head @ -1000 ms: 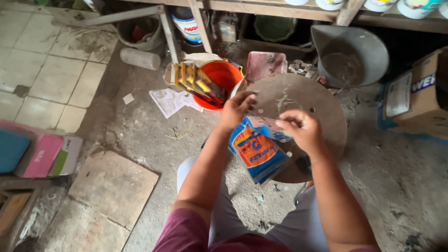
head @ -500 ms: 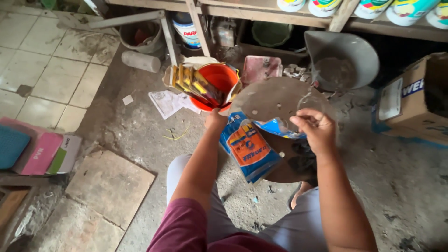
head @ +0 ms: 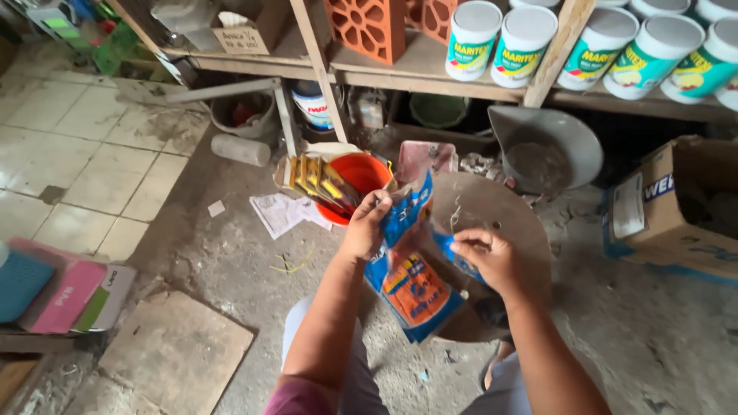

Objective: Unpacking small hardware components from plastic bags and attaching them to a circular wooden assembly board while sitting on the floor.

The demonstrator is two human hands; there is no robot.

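Note:
I hold a blue and orange plastic packet (head: 415, 288) in front of me. My left hand (head: 365, 227) grips the packet's upper left edge. My right hand (head: 488, 257) pinches its right side, and the top looks pulled apart between both hands. Behind the packet lies a round grey disc (head: 503, 211) with small holes. Just beyond my left hand stands an orange bucket (head: 365, 177) with yellow packaged tools (head: 311, 180) leaning in it.
A wooden shelf (head: 430, 69) carries several paint tubs (head: 526, 42) and red clay vent blocks (head: 369, 27). A grey metal pan (head: 546, 150) and a cardboard box (head: 676, 207) sit at the right. Papers (head: 280, 211), a board (head: 177, 357) and pink and teal boxes (head: 54, 288) lie on the left.
The view has tilted up, showing the shelf. My hands have shifted the packet from flat over the disc to upright, and its top is now spread between them.

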